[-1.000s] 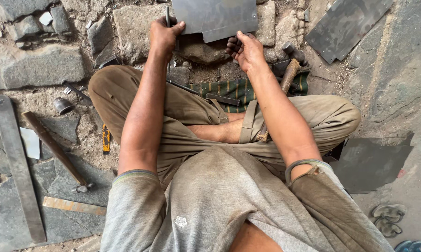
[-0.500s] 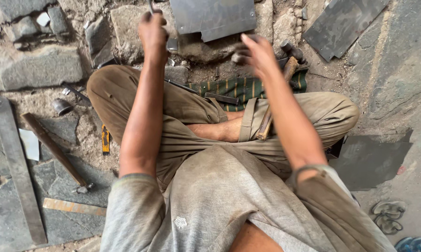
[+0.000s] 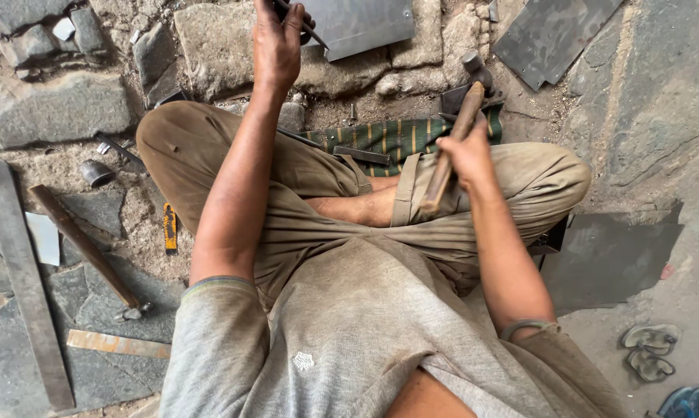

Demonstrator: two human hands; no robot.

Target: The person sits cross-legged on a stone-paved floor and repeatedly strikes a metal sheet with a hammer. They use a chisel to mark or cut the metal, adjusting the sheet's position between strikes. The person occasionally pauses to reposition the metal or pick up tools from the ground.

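Observation:
I sit cross-legged on stony ground. My left hand (image 3: 278, 40) is stretched forward and shut on a thin dark metal rod (image 3: 310, 29) whose tip lies on a grey metal sheet (image 3: 358, 23) at the top edge. My right hand (image 3: 464, 155) grips the wooden handle of a hammer (image 3: 451, 138) over my right knee. Its dark steel head (image 3: 477, 71) points away from me, above a green striped cloth (image 3: 400, 138).
A second dark sheet (image 3: 554, 35) lies at the top right, another (image 3: 609, 259) beside my right knee. On the left lie a long flat steel bar (image 3: 20, 271), a rusty rod (image 3: 82, 244), a small metal cup (image 3: 96, 172) and large stones (image 3: 51, 108). Sandals (image 3: 650, 350) sit at the lower right.
My right hand left the sheet's edge, pulled back toward my knee and took up the hammer. My left hand stayed forward at the sheet, now holding the thin rod.

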